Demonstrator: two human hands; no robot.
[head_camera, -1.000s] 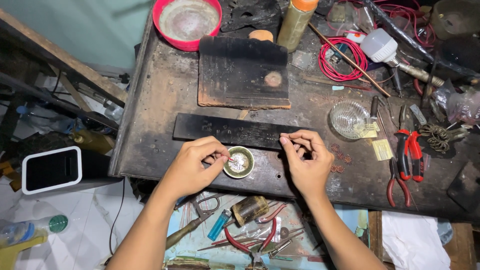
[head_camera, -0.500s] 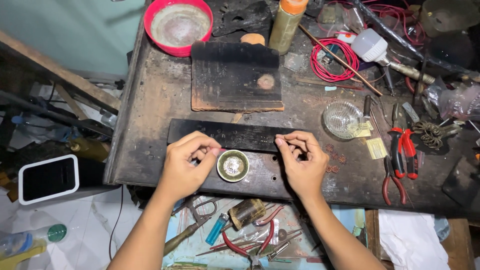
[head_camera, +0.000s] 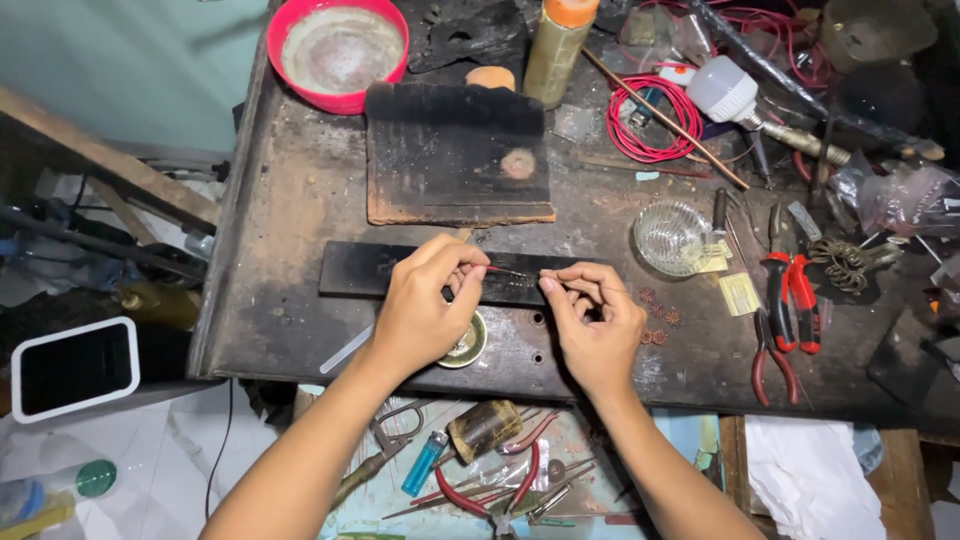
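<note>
**Two hands work a fine wire over a dark strip at a cluttered workbench**

Seen from above, near the front edge of a scorched metal workbench (head_camera: 300, 200), the left hand (head_camera: 425, 305) has its fingertips pressed together, pinching a thin reddish wire (head_camera: 508, 272) over a long black strip (head_camera: 360, 272). A small round tin (head_camera: 466, 345) sits just under that hand, partly hidden. The right hand (head_camera: 592, 325), just beside it, pinches the other end of the same fine piece; its exact hold is too small to make out. Toward the back left corner stands a red bowl (head_camera: 338, 52); red-handled pliers (head_camera: 785, 320) lie toward the right edge. To do this well, both pinches should probably stay close together and low over the strip, keeping the wire taut without kinking it.
</note>
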